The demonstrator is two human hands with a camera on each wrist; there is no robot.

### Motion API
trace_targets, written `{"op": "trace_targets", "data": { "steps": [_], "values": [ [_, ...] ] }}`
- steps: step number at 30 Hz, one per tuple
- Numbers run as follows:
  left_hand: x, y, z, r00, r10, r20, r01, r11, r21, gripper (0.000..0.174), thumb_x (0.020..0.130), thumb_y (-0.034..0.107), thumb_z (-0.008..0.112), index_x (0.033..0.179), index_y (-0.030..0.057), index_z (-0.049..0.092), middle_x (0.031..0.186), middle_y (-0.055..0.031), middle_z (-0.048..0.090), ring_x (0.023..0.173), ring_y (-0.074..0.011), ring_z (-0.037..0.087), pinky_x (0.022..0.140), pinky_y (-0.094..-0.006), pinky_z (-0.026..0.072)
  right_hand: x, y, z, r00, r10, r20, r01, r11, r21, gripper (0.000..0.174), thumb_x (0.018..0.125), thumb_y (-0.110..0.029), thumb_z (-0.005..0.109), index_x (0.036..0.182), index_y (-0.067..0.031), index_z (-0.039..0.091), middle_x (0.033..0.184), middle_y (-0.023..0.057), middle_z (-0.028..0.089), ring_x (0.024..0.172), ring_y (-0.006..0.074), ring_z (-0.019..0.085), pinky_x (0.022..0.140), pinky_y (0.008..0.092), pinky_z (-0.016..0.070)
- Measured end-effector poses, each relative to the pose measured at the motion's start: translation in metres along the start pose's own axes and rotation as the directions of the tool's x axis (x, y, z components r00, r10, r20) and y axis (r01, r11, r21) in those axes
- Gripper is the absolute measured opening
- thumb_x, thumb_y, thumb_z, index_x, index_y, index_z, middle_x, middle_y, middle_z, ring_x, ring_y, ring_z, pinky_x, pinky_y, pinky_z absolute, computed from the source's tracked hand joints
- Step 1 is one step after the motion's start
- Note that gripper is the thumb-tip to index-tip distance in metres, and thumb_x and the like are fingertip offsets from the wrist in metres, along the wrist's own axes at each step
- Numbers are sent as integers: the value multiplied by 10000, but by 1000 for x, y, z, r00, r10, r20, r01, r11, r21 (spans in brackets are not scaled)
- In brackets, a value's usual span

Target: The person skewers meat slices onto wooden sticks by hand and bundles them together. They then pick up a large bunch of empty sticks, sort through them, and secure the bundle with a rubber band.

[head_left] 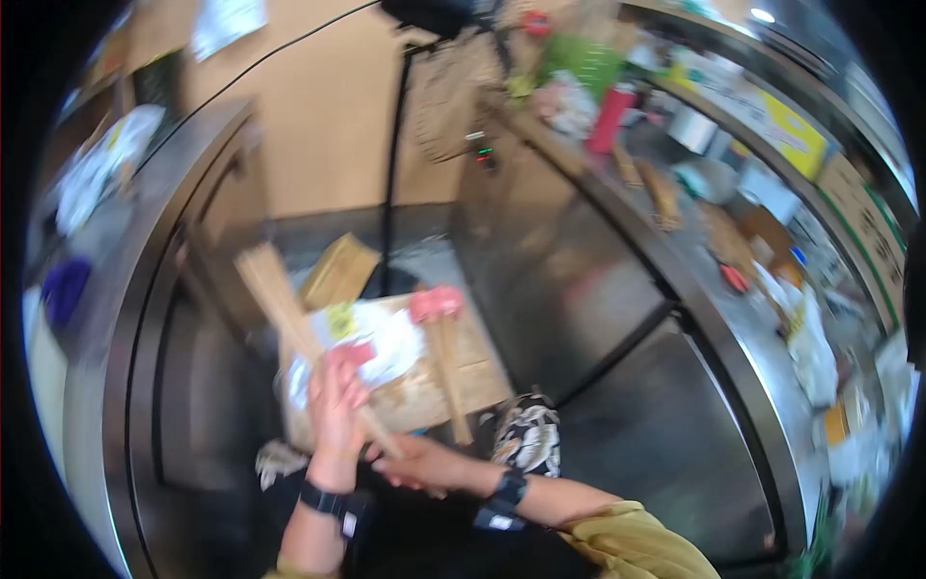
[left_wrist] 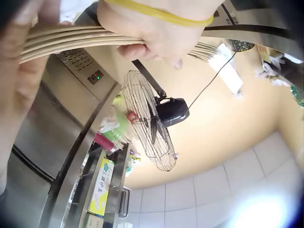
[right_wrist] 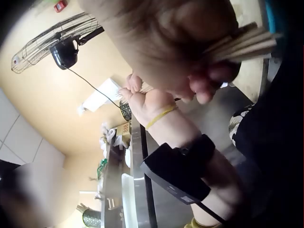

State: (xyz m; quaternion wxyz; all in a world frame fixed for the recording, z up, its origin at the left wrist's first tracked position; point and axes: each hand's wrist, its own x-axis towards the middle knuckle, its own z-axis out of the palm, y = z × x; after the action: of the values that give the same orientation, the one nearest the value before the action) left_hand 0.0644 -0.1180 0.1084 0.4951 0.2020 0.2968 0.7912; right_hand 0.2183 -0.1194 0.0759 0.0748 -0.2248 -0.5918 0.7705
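Observation:
A bundle of thin, flat wooden sticks (head_left: 280, 299) slants up and to the left in the head view, in front of my body. My left hand (head_left: 336, 410) grips it around the middle, a yellow band (left_wrist: 161, 16) at the wrist. Lower down, my right hand (head_left: 420, 465) holds the near end, and the stick ends (right_wrist: 247, 45) poke out past its curled fingers. Beneath lies a wooden board (head_left: 482, 376) with a white plastic bag (head_left: 391, 333). Right of the bag is another bundle of sticks (head_left: 450, 386), topped with pink wrapping (head_left: 434, 304).
Behind the board stands a wooden block (head_left: 340, 270). A black fan (left_wrist: 173, 111) on a pole rises at the back. Steel counters flank both sides; the right counter (head_left: 714, 318) carries bags, boxes and a red cylinder (head_left: 610, 118). A purple cloth (head_left: 66, 289) lies on the left counter.

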Motion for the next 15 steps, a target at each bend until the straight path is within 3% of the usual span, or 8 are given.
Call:
{"op": "trace_targets", "data": {
  "steps": [1,3,5,8,11,12,14,15],
  "values": [
    [-8,-2,12,996,21,-84,-18,999,40,179,972,241,449,1030,82,510,737,38,436,550,-22,363,490,-182,309,4,1,3,997,-50,-55,51,999,10,204,925,-230,543,1084,-115,485,710,-28,498,519,28,433,432,167,341],
    [-22,-9,18,996,-20,82,23,999,-35,208,991,254,379,1069,82,467,782,-2,457,642,-77,424,582,-230,378,8,7,-4,996,-25,-81,32,995,94,121,916,-196,538,1009,-131,496,680,-37,462,508,26,384,421,164,295],
    [-32,-27,14,989,-5,146,-19,987,158,194,984,213,402,1122,79,424,782,-22,444,724,-115,460,628,-257,415,-3,-6,-10,996,-5,-91,7,1000,26,56,900,-168,486,909,-113,496,663,-36,459,500,36,394,422,172,306],
    [-42,-31,18,987,-101,123,94,994,63,116,982,221,413,987,105,412,708,7,391,559,-82,387,511,-243,372,-13,-3,-30,998,69,10,-66,984,-168,85,902,-170,501,906,-85,492,713,-22,498,574,60,457,505,211,393],
    [-36,-28,7,988,-122,95,120,992,34,157,982,246,417,889,121,397,659,28,355,475,-60,318,439,-226,316,-28,-27,-57,963,-204,178,267,821,-505,141,894,-172,554,966,-61,505,784,-10,519,724,75,489,647,246,438],
    [-31,-26,2,991,-120,67,118,992,35,181,981,256,418,858,126,392,644,35,343,452,-54,295,418,-220,296,-36,-50,-73,977,-186,105,213,794,-570,219,890,-193,590,1022,-39,506,849,-2,538,836,94,481,748,274,433],
    [-24,-24,-21,984,-171,49,168,984,51,191,976,269,428,843,133,405,630,37,342,439,-44,288,386,-202,271,-53,-99,-116,857,-503,-113,306,673,-674,232,887,-179,576,1056,-28,526,906,34,560,852,123,518,776,295,453],
    [-21,-24,-33,981,-191,40,188,980,57,197,973,276,432,836,137,411,623,38,342,433,-39,285,370,-193,259,-78,-156,-124,733,-639,-233,232,557,-797,193,847,-165,589,976,-23,569,881,127,591,876,241,588,767,361,473]
  ]
}}
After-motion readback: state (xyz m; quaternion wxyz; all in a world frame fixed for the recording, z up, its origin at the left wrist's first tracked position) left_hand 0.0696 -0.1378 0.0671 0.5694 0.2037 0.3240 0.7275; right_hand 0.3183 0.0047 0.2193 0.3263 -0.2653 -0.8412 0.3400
